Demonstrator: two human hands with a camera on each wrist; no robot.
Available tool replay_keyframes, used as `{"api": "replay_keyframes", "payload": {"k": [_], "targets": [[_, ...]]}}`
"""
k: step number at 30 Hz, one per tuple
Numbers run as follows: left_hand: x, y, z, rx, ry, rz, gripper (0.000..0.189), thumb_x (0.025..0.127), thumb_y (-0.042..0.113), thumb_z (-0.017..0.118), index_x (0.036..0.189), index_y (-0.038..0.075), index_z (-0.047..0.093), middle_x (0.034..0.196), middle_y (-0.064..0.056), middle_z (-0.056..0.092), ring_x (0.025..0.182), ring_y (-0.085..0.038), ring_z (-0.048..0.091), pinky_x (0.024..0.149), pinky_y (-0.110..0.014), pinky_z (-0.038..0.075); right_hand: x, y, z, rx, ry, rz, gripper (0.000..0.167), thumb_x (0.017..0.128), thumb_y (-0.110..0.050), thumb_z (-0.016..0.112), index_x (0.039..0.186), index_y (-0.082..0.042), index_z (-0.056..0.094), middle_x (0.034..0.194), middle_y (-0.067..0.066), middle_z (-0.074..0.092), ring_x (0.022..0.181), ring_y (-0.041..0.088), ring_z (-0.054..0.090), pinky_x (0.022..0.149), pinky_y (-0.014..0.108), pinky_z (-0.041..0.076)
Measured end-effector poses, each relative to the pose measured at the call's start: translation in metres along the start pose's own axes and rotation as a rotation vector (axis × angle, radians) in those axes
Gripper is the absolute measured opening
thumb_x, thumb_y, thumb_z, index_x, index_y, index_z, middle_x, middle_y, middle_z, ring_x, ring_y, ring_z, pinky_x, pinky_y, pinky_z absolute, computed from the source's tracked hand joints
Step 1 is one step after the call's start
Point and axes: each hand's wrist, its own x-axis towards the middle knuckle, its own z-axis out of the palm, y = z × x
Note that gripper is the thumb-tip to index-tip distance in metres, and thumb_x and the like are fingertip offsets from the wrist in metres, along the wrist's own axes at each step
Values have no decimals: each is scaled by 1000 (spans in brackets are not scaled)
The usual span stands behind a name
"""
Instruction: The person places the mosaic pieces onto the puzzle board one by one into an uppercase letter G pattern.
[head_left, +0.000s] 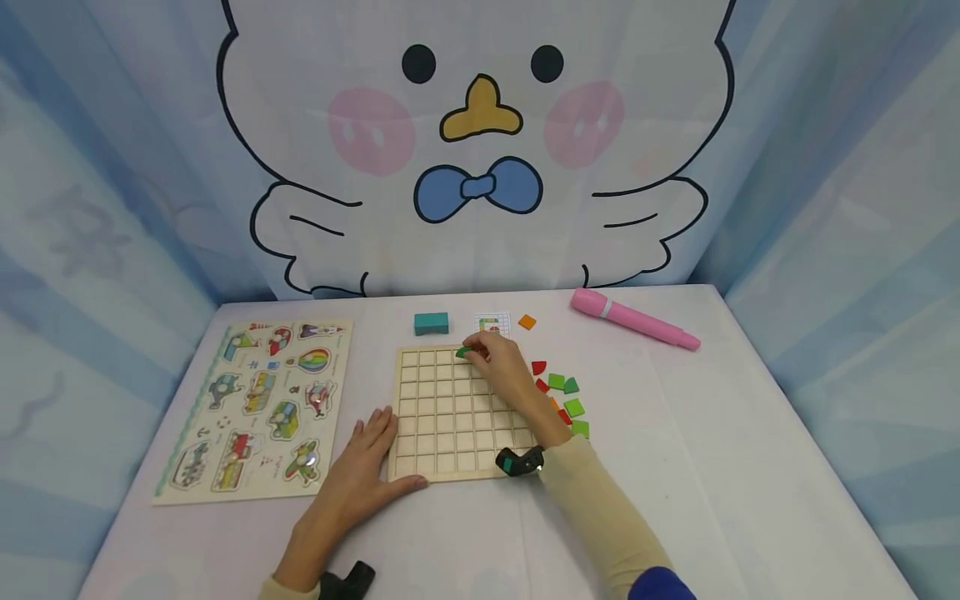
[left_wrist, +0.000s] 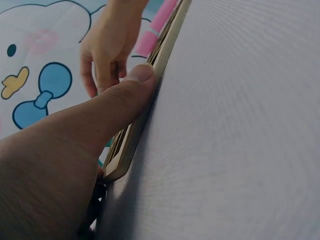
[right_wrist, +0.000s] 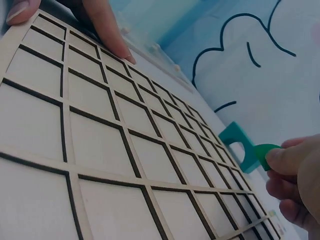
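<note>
A wooden grid board (head_left: 442,417) with square cells lies flat on the table. Over its far edge my right hand (head_left: 504,367) pinches a small green piece with a rounded side (right_wrist: 264,154) between thumb and fingers. In the right wrist view that piece hangs above the board's far rows, in front of a teal block with an arch cut-out (right_wrist: 239,145). My left hand (head_left: 363,467) rests at the board's near left corner, fingers straight along the left edge, thumb (left_wrist: 135,82) against the near edge. The grid cells in view hold no pieces.
Right of the board lie several loose red, orange and green pieces (head_left: 573,407), partly behind my right forearm. A small printed card (head_left: 492,323) and an orange square (head_left: 527,322) sit beyond it. A pink pen-shaped object (head_left: 637,321) is back right; a picture puzzle board (head_left: 255,425) lies left.
</note>
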Motion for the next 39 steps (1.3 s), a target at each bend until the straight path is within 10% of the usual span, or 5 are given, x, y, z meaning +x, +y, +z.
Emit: {"api": "replay_keyframes", "payload": {"k": [39], "targets": [[-1, 1, -3, -8, -12, -3, 108, 76, 67, 75, 150, -5, 40, 160, -21, 35, 150, -38, 32, 125, -55, 25, 13, -15, 48, -253, -120, -131, 22, 97, -26, 67, 109, -13, 78, 102, 3, 68, 86, 15, 65, 72, 25, 53]]}}
